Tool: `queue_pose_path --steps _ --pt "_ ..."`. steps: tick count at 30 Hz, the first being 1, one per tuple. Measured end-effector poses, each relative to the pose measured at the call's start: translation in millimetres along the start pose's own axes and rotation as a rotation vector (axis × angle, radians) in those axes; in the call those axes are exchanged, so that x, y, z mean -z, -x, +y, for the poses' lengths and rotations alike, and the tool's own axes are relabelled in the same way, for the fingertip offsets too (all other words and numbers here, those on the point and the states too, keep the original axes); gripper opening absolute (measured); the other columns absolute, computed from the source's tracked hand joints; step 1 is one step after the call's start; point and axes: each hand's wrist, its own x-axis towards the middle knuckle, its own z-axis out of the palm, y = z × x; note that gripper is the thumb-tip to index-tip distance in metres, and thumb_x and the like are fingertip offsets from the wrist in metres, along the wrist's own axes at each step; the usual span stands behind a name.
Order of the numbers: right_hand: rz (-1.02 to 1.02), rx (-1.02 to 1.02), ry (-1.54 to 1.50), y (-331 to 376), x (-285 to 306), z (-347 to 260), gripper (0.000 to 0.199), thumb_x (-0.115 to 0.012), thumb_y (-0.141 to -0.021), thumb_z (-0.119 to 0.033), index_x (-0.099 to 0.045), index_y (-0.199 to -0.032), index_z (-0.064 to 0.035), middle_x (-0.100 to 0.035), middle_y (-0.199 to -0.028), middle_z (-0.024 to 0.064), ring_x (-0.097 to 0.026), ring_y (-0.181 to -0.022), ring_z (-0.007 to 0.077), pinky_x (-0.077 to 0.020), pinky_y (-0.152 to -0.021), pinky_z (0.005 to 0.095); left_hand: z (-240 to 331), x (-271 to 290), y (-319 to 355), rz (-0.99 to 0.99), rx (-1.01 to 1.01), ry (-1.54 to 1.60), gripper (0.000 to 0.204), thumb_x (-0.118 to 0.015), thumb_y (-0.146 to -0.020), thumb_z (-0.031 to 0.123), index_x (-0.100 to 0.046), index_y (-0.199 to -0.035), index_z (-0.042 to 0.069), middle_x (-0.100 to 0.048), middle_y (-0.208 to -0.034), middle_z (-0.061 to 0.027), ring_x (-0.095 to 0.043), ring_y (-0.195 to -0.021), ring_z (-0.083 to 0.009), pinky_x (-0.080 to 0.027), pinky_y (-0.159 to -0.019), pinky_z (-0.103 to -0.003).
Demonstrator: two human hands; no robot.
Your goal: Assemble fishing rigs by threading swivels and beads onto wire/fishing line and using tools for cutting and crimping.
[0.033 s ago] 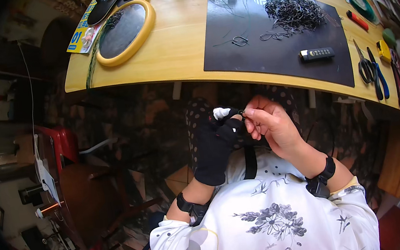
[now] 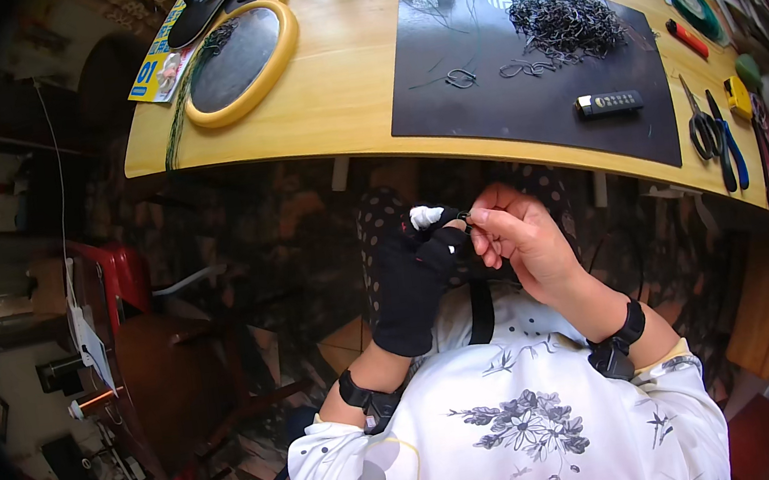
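Over my lap, below the table's near edge, my two hands meet at the fingertips. My left hand (image 2: 419,269) wears a black glove with bare fingertips, and white wrapping (image 2: 426,218) covers one finger. It is closed in a pinch. My bare right hand (image 2: 523,237) pinches at the same spot, thumb against index finger. A thin, dark, thread-like bit (image 2: 464,217) shows between the fingertips; most of it is hidden and too small to name. On the table beyond, a heap of small dark hooks (image 2: 569,25) lies on a black mat (image 2: 485,117), with a few loose hooks (image 2: 461,79) beside it.
A black lighter-like stick (image 2: 610,104) lies near the mat's front edge. Right of the mat are scissors (image 2: 703,132), blue-handled pliers (image 2: 733,161), a yellow tape measure (image 2: 738,99) and a red lighter (image 2: 687,40). A yellow-rimmed round tray (image 2: 290,36) with green strands stands left.
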Motion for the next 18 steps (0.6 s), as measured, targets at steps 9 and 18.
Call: queue_pose_path --steps 9,18 --pt "-0.051 -0.018 0.025 -0.6 3.0 1.3 0.012 -0.062 -0.096 -0.017 -0.061 -0.097 -0.0050 -0.064 -0.074 0.0031 -0.059 -0.060 0.0076 -0.0467 -0.055 0.0205 2.7 1.9 1.3 0.043 -0.142 -0.124 0.012 -0.070 -0.092 0.001 -0.073 -0.103 0.002 -0.072 -0.094 -0.0014 -0.065 -0.086 -0.0086 -0.052 -0.078 -0.025" --pt "-0.136 -0.135 -0.040 -3.0 11.6 -1.0 0.012 -0.061 -0.094 -0.019 -0.060 -0.089 -0.0079 -0.058 -0.069 0.0020 -0.053 -0.057 0.0092 -0.0414 -0.053 0.0225 4.3 2.5 1.0 0.011 -0.135 -0.133 0.012 -0.071 -0.091 0.000 -0.072 -0.103 0.002 -0.072 -0.094 -0.0012 -0.065 -0.086 -0.0085 -0.052 -0.079 -0.025"
